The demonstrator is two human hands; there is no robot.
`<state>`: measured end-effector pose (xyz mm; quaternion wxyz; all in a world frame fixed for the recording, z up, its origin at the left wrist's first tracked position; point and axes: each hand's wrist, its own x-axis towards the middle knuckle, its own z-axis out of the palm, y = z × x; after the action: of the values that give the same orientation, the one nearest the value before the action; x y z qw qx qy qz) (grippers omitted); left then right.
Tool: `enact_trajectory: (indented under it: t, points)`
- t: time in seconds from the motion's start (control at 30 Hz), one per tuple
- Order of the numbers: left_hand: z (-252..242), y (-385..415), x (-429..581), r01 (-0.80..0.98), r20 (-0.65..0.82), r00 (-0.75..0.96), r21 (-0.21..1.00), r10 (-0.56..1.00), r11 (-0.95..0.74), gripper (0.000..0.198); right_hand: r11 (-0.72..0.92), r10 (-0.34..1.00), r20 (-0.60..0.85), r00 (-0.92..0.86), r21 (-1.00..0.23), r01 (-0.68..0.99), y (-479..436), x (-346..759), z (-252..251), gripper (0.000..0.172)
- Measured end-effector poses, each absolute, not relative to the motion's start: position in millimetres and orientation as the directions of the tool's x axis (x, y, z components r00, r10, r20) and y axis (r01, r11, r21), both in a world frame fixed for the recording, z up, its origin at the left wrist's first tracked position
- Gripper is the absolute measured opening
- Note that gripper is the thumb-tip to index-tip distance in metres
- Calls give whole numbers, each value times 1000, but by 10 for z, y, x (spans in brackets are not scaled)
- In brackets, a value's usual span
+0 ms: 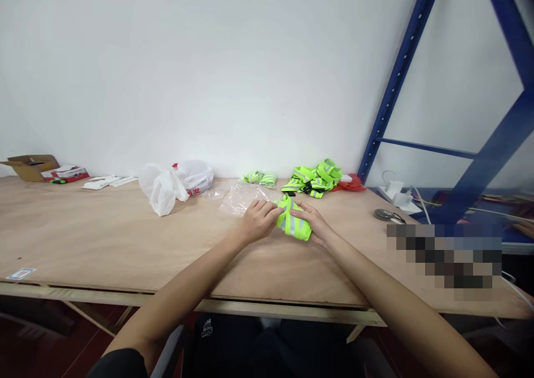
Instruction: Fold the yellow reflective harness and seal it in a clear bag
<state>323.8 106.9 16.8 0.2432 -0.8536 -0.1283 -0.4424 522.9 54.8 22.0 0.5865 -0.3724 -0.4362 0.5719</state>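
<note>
A folded neon yellow-green reflective strap bundle (295,227) with silver stripes is held just above the wooden table (167,255). My right hand (316,225) grips its right side, the thumb lying across the front. My left hand (259,222) is closed, its fingertips pinched at the bundle's upper left edge; the thumb and fingers partly hide that edge. Behind my left hand lies a clear plastic bag (240,195). Farther back is a packed reflective bundle (261,178), and to its right a loose heap of reflective straps (315,177) with black buckles.
White plastic bags (162,186) lie left of centre at the back. At the far left are an open cardboard box (31,169), a red and white box (65,173) and white sheets (102,182). A round dark object (382,215) and a blue metal frame (394,83) are on the right.
</note>
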Motion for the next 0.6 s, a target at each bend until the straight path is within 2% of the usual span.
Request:
enact_trajectory:
  t: [0.17, 0.4, 0.6]
  points:
    - [151, 1067, 3243, 412, 831, 556, -253, 21, -876, 20, -4, 989, 33, -144, -967, -255, 506, 5242, 240, 48]
    - [177, 1035, 3232, 339, 851, 518, -105, 92, -935, 17, 61, 992, 90, -92, -958, -278, 528, 5275, 227, 58]
    - [170, 962, 3193, 212, 846, 522, -6, 108, -977, 18, -13, 955, 69, -287, -961, -275, 466, 5345, 243, 55]
